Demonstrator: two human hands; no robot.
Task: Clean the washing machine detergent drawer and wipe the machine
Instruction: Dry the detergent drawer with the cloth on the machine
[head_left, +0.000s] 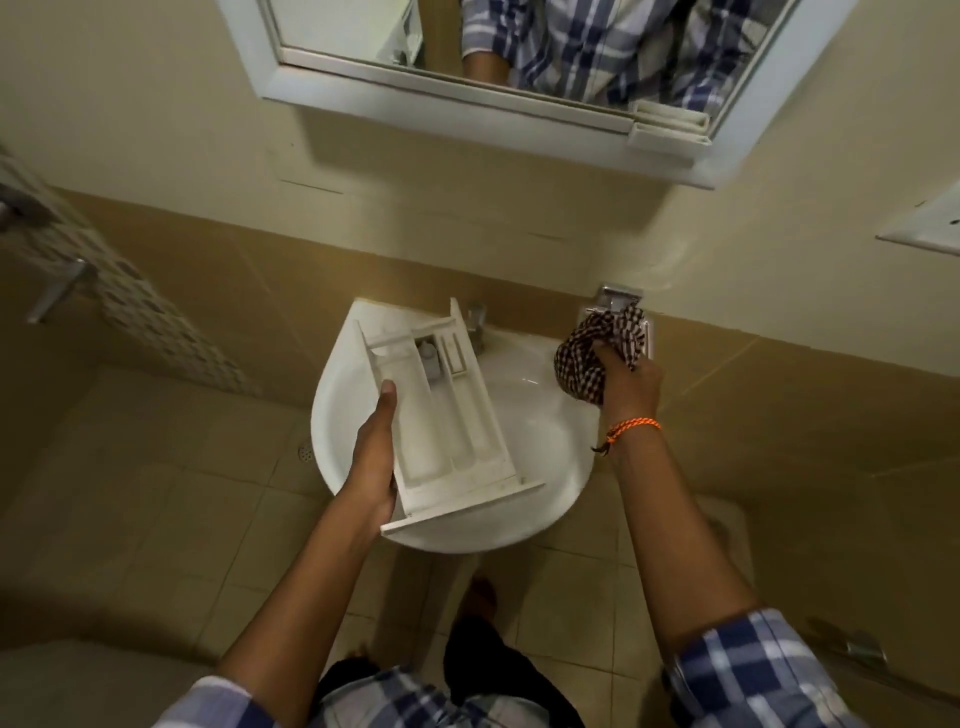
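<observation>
Head view shows the drawer (441, 415) out of the machine and held over the sink (540, 415) at the centre of the frame, so the removal part looks done. Left hand (371, 457) grasps the drawer along its left wall, thumb lying on the rim and fingers curled beneath, compartments facing up. Right hand (626, 384) is clenched round a bunched checked cloth (592, 353) at the right of the sink, just below a wall soap holder (618, 312). The tap (477, 325) sits behind the drawer; no water can be seen running. The compartments look dull and grimy, so I judge the scrubbing barely begun. No washing machine is plainly in sight, and wiping it, with refitting the drawer, seems left to do.
</observation>
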